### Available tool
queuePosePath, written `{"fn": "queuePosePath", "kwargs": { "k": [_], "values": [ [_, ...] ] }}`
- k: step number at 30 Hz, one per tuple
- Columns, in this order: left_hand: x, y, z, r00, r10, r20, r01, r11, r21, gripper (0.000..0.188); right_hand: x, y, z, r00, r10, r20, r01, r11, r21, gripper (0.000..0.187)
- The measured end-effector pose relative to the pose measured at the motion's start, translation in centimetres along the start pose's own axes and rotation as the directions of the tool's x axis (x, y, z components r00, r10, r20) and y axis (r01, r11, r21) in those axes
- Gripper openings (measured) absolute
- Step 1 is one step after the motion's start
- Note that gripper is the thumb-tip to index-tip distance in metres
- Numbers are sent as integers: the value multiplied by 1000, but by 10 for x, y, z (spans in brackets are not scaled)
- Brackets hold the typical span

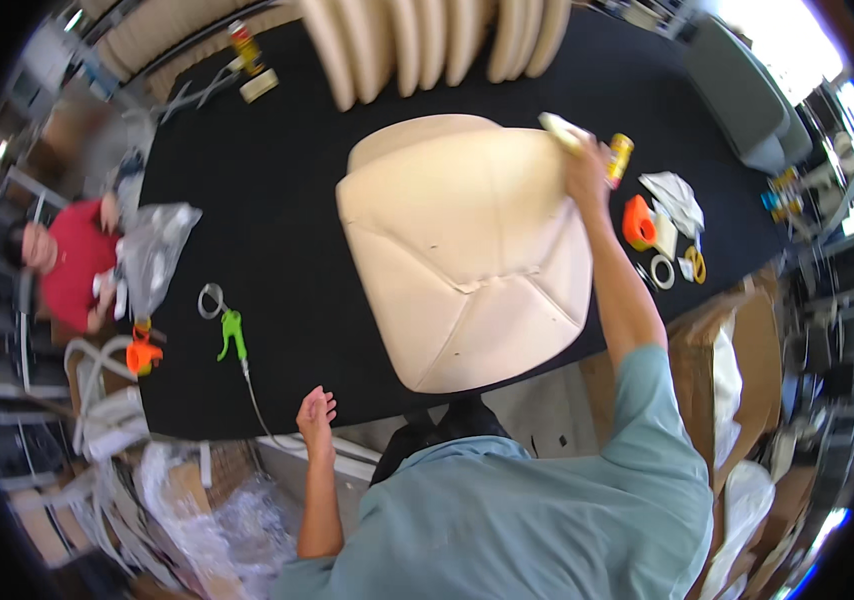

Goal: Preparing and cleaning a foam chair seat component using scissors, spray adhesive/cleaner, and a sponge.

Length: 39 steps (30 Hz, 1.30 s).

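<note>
A cream padded seat cushion with stitched seams lies on the black table in front of me. Another cream padded piece shows from under its far edge. My right hand reaches to the cushion's far right corner, its fingers closed on a pale sponge-like pad. Whether the pad presses on the cushion I cannot tell. Just right of that hand stands a yellow can. My left hand hangs at the near table edge with loosely bent fingers and nothing in it.
A green air gun with a hose lies at left. On the right are an orange tape dispenser, a tape roll, scissors and a white cloth. Curved cream panels line the far side. A person in red sits left.
</note>
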State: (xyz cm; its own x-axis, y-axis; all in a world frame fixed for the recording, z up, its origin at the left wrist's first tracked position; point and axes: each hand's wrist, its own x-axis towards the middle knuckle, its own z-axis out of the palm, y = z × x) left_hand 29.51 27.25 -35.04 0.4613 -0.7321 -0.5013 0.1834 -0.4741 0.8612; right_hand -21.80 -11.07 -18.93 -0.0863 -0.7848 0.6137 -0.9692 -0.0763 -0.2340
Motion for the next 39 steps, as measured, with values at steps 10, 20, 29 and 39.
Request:
{"fn": "queuePosePath", "kwargs": {
  "k": [10, 20, 29, 39],
  "values": [
    [-37, -22, 0, 997, -79, -17, 77, 991, -112, 36, -183, -188, -9, 829, -520, 206, 426, 826, 369, 79],
    [-29, 24, 68, 970, 124, 211, -91, 984, -156, 34, -107, -272, 20, 423, -869, 255, 898, 440, 10, 54],
    [-44, -41, 2, 992, -56, 115, 67, 994, -91, 33, -145, -159, -24, 434, -863, 256, 865, 479, 148, 67],
    [-21, -22, 20, 978, -76, 195, 76, 997, 6, 32, -220, -192, 8, 766, -585, 266, 524, 808, 269, 87]
  ]
}}
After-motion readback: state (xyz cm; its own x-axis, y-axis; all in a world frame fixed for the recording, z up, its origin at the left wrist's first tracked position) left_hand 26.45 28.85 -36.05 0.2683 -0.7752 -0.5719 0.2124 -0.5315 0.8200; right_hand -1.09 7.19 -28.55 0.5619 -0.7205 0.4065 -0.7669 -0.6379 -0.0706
